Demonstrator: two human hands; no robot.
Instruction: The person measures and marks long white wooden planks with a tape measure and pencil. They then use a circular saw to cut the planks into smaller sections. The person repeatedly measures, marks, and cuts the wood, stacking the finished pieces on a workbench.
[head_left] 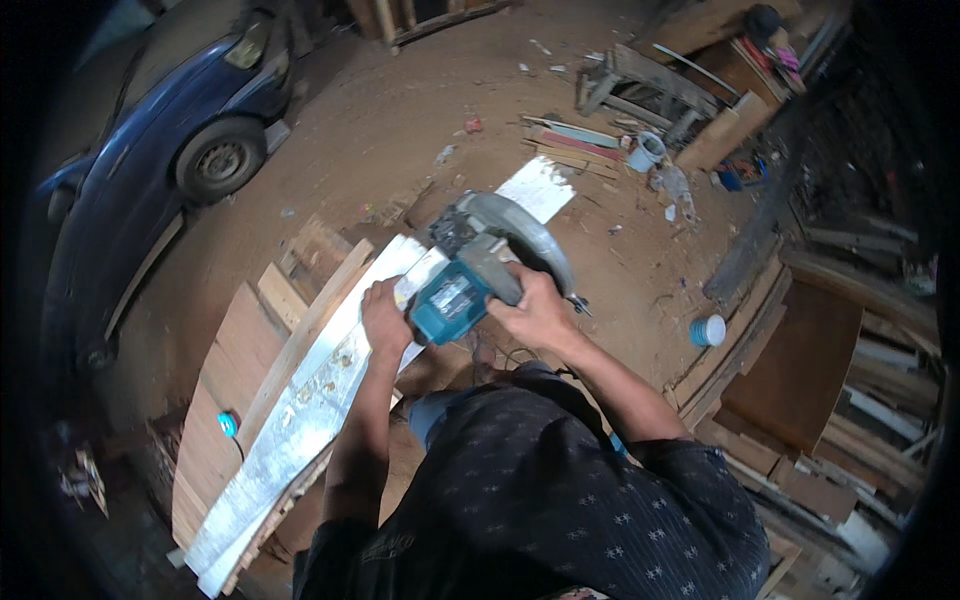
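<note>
A teal and grey circular saw (456,302) rests on a long white, silvery board (318,385), near the board's far end. My right hand (535,314) is wrapped around the saw's handle. My left hand (384,318) presses on the board just left of the saw's motor body, its fingers bent over the surface. The curved blade guard (535,232) faces away to the right. Beyond the saw, a white piece with a ragged end (541,187) sticks out. The blade itself is hidden.
Brown wooden planks (235,370) lie left of the board, with a small teal item (228,424) on them. A blue car (150,150) stands at the far left. A wooden bench (650,85), a bucket (646,151) and a tin (708,331) are to the right, near stacked timber (880,400).
</note>
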